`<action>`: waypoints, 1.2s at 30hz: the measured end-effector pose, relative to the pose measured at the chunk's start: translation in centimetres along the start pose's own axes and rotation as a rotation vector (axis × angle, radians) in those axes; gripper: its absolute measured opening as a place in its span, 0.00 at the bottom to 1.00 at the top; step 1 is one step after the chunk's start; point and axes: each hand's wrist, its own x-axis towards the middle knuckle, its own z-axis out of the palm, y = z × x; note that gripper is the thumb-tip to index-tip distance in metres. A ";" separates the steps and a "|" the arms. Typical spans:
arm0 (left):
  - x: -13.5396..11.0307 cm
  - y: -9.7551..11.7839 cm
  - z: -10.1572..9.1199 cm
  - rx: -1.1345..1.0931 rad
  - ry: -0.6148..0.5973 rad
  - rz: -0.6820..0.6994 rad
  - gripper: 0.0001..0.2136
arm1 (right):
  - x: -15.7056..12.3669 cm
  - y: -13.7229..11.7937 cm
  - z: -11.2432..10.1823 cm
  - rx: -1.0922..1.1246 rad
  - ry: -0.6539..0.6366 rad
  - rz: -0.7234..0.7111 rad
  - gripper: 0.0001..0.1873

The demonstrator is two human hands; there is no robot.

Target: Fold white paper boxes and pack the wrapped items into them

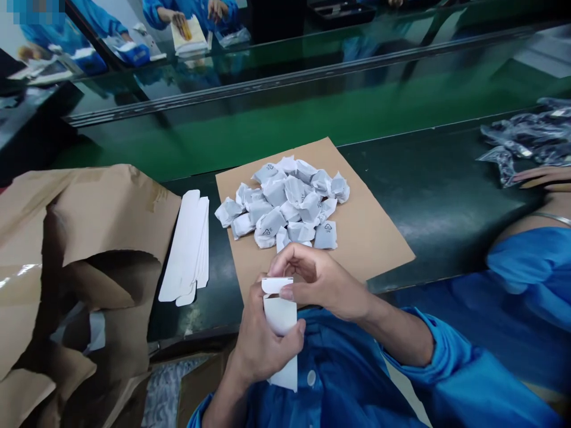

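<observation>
White card sleeve point(280, 315) stands nearly upright between the two hands, held over the near edge of the dark conveyor belt point(428, 196), its lower end hanging in front of a blue work coat point(339, 362). The left hand point(261, 339) is curled around its lower part, thumb across the face. The right hand point(316, 279) is mostly closed, pinching the top flap between thumb and fingers.

Just past the right hand, a heap of small white wrapped packets point(285, 202) sits on a kraft paper sheet point(370, 238), whose near edge runs under that hand. Flat white card blanks point(187, 249) lie stacked just beside the sheet's left edge, with crumpled brown paper point(102, 208) bulging over the belt next to them. Toward the right end, well apart from the sheet, lie clear bags of dark items point(526, 137) (a co-worker's hand point(546, 177) rests just beside them).
</observation>
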 end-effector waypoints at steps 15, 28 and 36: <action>-0.8 -0.1 1.1 0.009 0.199 0.041 0.28 | -0.3 0.6 0.8 0.030 0.080 0.031 0.06; -1.0 0.4 0.5 0.026 0.273 0.149 0.44 | -0.7 -0.9 0.5 -0.387 -0.122 -0.175 0.08; -0.8 0.6 0.5 -0.017 0.181 0.116 0.25 | -1.9 1.6 1.5 -0.782 0.022 -0.535 0.09</action>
